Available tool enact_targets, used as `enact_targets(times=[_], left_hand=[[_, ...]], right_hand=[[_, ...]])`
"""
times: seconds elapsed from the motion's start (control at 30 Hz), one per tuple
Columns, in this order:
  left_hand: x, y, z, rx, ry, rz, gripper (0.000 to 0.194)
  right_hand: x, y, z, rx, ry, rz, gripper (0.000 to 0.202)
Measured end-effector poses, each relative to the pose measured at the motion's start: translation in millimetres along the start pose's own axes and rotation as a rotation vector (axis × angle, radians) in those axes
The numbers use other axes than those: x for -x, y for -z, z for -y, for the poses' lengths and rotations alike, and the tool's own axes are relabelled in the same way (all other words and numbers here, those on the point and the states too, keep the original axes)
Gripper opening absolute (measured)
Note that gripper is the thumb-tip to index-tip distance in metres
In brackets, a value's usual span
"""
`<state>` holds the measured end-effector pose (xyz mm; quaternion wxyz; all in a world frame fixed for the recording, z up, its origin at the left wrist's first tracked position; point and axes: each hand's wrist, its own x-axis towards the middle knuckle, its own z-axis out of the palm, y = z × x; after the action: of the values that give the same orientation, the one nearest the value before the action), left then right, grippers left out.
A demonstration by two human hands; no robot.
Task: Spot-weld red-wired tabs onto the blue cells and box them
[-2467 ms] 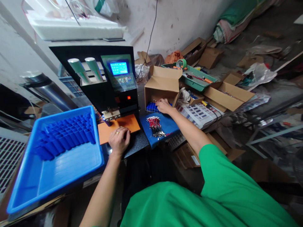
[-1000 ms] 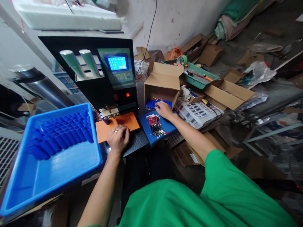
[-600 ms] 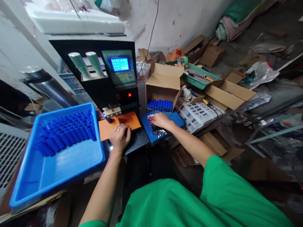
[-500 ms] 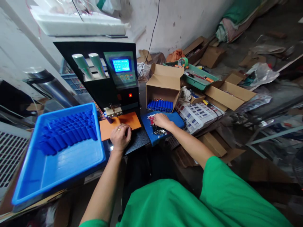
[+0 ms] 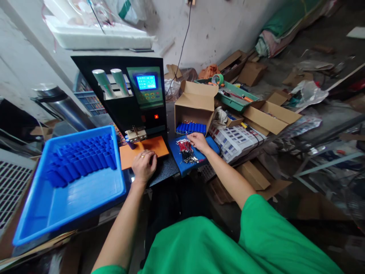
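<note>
My left hand rests with curled fingers on the near edge of an orange board, below the welding head of a black machine. What its fingers hold, if anything, is hidden. A blue cylindrical cell stands at the left of that head. At the right, my right hand pinches at the upper edge of a bundle of short red and black wires with metal ends. Whatever is between its fingertips is too small to make out. The wires lie on a blue pad.
A blue bin at the left holds many blue cylinders. Blue cells with wires lie in an open carton behind the pad. The black machine has a lit screen. Beyond are a green tray, a white plastic basket and more cartons.
My right hand has shifted from over the wires to their upper right edge, uncovering more of the bundle. My left hand keeps its place on the board. The view has tilted slightly.
</note>
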<state>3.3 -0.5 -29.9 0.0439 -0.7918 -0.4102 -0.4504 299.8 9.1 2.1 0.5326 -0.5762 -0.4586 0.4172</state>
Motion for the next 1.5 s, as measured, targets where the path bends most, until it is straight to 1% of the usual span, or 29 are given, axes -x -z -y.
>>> enact_targets(times=[0.07,0.2,0.27,0.33,0.43,0.47,0.53,0.6,0.67,0.77,0.8,0.9,0.93,1.0,1.1,1.17,1.3,1.43,1.47,1.5], left_hand=[[-1.0,1.3,-0.8,0.011,0.004,0.011,0.011],[-3.5,3.3,-3.9,0.013,0.041,0.008,0.012],[-4.2,4.0,-5.6,0.027,0.071,0.001,0.013],[-4.3,4.8,-6.5,0.041,0.088,0.005,0.014],[-3.8,5.9,-6.5,0.055,0.094,0.022,0.014],[-3.7,6.2,-6.6,0.061,0.096,0.025,0.014],[-3.7,6.9,-8.4,0.082,0.12,0.028,0.015],[-4.0,7.8,-13.4,0.154,0.191,0.026,0.017],[-4.6,9.0,-22.6,0.301,0.319,0.012,0.022],[-6.7,12.0,-42.2,0.519,0.501,-0.023,0.031],[-8.0,13.3,-49.1,0.562,0.535,-0.02,0.033],[-12.9,17.1,-66.5,0.704,0.619,0.055,0.035],[-14.4,18.6,-70.4,0.754,0.657,0.064,0.036],[-16.7,22.1,-74.8,0.841,0.729,0.041,0.039],[-17.3,29.8,-73.8,0.923,0.782,0.001,0.039],[-15.9,35.9,-69.5,0.948,0.793,0.001,0.037],[-10.4,45.6,-58.1,0.933,0.827,0.054,0.032],[-5.3,48.2,-48.7,0.871,0.837,0.133,0.029],[-5.3,48.0,-46.5,0.852,0.835,0.139,0.029],[-6.2,47.6,-43.9,0.819,0.832,0.118,0.029]], right_hand=[[2.3,-1.7,1.2,-0.1,-0.051,0.014,0.038],[6.3,-5.1,1.6,-0.213,-0.056,0.06,0.044],[8.1,-6.4,0.5,-0.174,-0.08,0.09,0.042],[10.0,-7.9,-1.3,-0.048,-0.101,0.112,0.04],[13.0,-10.8,-2.9,0.122,-0.068,0.123,0.041],[14.1,-12.0,-2.4,0.123,-0.049,0.122,0.041],[16.6,-15.1,0.7,0.041,-0.018,0.12,0.039],[20.2,-19.3,6.6,-0.066,0.003,0.126,0.037],[25.5,-25.5,13.9,-0.138,0.022,0.154,0.038],[37.1,-39.6,24.4,-0.199,0.054,0.208,0.041],[41.7,-45.4,27.3,-0.213,0.063,0.225,0.041],[56.0,-64.4,33.2,-0.228,0.073,0.254,0.043],[60.4,-70.5,34.3,-0.228,0.074,0.263,0.043],[67.7,-81.8,35.4,-0.236,0.082,0.285,0.044],[74.3,-95.3,35.7,-0.258,0.108,0.315,0.044],[76.2,-102.5,35.8,-0.25,0.134,0.328,0.042],[77.6,-114.8,35.9,-0.18,0.195,0.366,0.036],[77.6,-124.3,31.5,-0.128,0.23,0.374,0.032],[77.3,-126.0,29.5,-0.129,0.226,0.366,0.033],[76.8,-127.4,27.4,-0.136,0.215,0.355,0.034]])
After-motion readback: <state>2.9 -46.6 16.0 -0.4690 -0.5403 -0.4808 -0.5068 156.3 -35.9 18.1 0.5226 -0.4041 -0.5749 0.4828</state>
